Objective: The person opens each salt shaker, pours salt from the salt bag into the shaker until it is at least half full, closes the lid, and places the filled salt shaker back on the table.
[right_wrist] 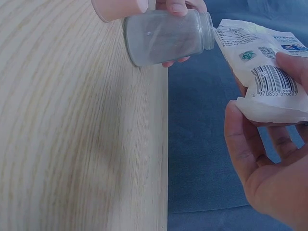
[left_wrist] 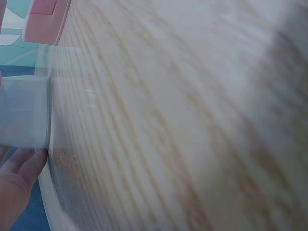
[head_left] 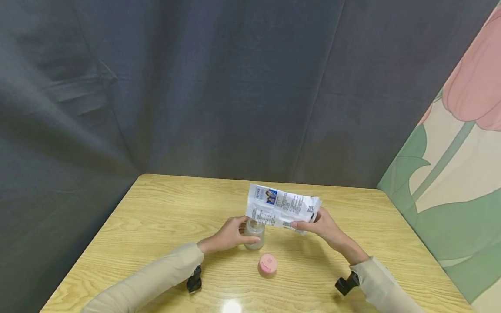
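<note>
A clear glass jar [head_left: 255, 237] stands uncapped on the table, and my left hand [head_left: 229, 236] grips it round its side. In the right wrist view the jar [right_wrist: 166, 36] looks cloudy, with left fingers [right_wrist: 177, 6] round it. My right hand [head_left: 322, 226] holds a white printed packet [head_left: 282, 206] by one end, thumb on top and fingers beneath. The packet [right_wrist: 262, 67], showing a barcode, is tilted with its far corner right at the jar's mouth. Nearer me, a pink lid [head_left: 268, 264] lies on the table.
The wooden table [head_left: 176, 204] reaches back to a dark blue curtain [head_left: 235, 87]. At the right is a wall covering with a tulip pattern [head_left: 450, 174]. Black camera mounts [head_left: 194, 279] sit on both wrists.
</note>
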Demonstrator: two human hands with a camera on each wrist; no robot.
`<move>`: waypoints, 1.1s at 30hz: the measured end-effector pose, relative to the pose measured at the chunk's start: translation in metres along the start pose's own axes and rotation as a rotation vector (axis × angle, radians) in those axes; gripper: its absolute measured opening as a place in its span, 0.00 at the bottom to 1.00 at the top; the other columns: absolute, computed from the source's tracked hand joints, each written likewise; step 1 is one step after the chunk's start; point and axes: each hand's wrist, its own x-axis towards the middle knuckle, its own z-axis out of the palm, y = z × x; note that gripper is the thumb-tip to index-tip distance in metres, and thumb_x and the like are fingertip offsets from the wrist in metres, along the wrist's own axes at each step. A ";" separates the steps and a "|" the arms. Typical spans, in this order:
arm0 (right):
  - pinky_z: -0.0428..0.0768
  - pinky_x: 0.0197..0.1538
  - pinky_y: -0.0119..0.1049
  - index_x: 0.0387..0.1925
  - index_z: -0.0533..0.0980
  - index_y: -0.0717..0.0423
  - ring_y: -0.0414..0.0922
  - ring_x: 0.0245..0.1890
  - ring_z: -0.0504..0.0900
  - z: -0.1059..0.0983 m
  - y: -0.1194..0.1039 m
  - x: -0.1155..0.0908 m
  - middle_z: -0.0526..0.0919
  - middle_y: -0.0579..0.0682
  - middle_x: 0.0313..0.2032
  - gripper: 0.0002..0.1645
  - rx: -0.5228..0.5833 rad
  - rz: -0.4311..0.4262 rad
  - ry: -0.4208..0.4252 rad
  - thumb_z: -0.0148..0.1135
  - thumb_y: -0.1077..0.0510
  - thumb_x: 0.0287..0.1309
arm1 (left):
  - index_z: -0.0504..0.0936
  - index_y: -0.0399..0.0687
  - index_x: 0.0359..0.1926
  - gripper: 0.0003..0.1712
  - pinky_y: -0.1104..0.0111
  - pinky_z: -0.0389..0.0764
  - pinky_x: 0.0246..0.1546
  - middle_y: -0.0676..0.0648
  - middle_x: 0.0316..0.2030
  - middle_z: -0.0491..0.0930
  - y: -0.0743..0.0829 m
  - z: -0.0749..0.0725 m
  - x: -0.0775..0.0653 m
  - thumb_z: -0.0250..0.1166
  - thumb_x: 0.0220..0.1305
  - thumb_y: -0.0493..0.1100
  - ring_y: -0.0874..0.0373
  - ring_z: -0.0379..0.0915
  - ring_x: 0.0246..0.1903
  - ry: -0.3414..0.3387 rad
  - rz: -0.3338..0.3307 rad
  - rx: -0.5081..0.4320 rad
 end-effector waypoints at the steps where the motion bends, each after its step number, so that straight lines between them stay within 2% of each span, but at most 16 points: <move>1: 0.84 0.43 0.40 0.60 0.72 0.58 0.51 0.47 0.84 0.000 0.000 0.000 0.83 0.52 0.52 0.27 0.000 0.003 0.001 0.67 0.68 0.59 | 0.73 0.30 0.61 0.31 0.57 0.80 0.53 0.35 0.53 0.79 -0.004 0.001 0.001 0.73 0.58 0.34 0.42 0.78 0.52 0.000 -0.002 0.003; 7: 0.84 0.44 0.41 0.61 0.71 0.58 0.50 0.47 0.84 0.000 0.000 0.000 0.83 0.51 0.53 0.28 -0.020 0.001 0.006 0.67 0.67 0.59 | 0.73 0.35 0.63 0.33 0.62 0.79 0.53 0.40 0.54 0.80 -0.031 0.005 0.007 0.74 0.58 0.38 0.47 0.78 0.53 0.000 -0.005 0.012; 14: 0.85 0.43 0.41 0.60 0.73 0.58 0.51 0.46 0.85 0.000 0.001 0.000 0.84 0.51 0.52 0.27 -0.015 -0.004 0.008 0.67 0.67 0.59 | 0.73 0.38 0.63 0.34 0.66 0.79 0.53 0.42 0.55 0.80 -0.036 0.004 0.007 0.74 0.58 0.41 0.50 0.78 0.53 -0.011 0.001 -0.012; 20: 0.85 0.43 0.41 0.59 0.73 0.59 0.51 0.46 0.85 0.000 0.001 0.001 0.84 0.52 0.52 0.27 -0.015 -0.009 0.013 0.68 0.68 0.58 | 0.73 0.35 0.62 0.32 0.64 0.79 0.53 0.41 0.54 0.80 -0.031 0.004 0.005 0.74 0.59 0.39 0.48 0.79 0.52 0.000 0.001 0.014; 27: 0.85 0.42 0.41 0.59 0.73 0.58 0.51 0.46 0.85 -0.001 0.000 0.002 0.84 0.52 0.52 0.27 -0.036 -0.009 0.016 0.68 0.67 0.58 | 0.74 0.29 0.58 0.29 0.58 0.80 0.53 0.35 0.51 0.80 -0.001 -0.001 0.000 0.73 0.58 0.34 0.42 0.79 0.51 -0.003 0.005 0.014; 30: 0.85 0.42 0.41 0.59 0.73 0.59 0.51 0.46 0.85 -0.001 0.001 0.002 0.84 0.52 0.52 0.27 -0.034 -0.010 0.018 0.68 0.67 0.58 | 0.75 0.29 0.57 0.28 0.59 0.80 0.53 0.36 0.51 0.80 0.000 -0.001 -0.001 0.73 0.58 0.34 0.42 0.79 0.51 -0.005 -0.002 0.017; 33: 0.85 0.42 0.40 0.59 0.73 0.59 0.51 0.46 0.85 -0.001 0.001 0.002 0.84 0.52 0.51 0.27 -0.041 -0.009 0.025 0.68 0.67 0.58 | 0.75 0.30 0.57 0.28 0.59 0.80 0.52 0.36 0.51 0.80 -0.011 0.002 0.000 0.73 0.58 0.35 0.43 0.79 0.51 0.003 0.006 0.015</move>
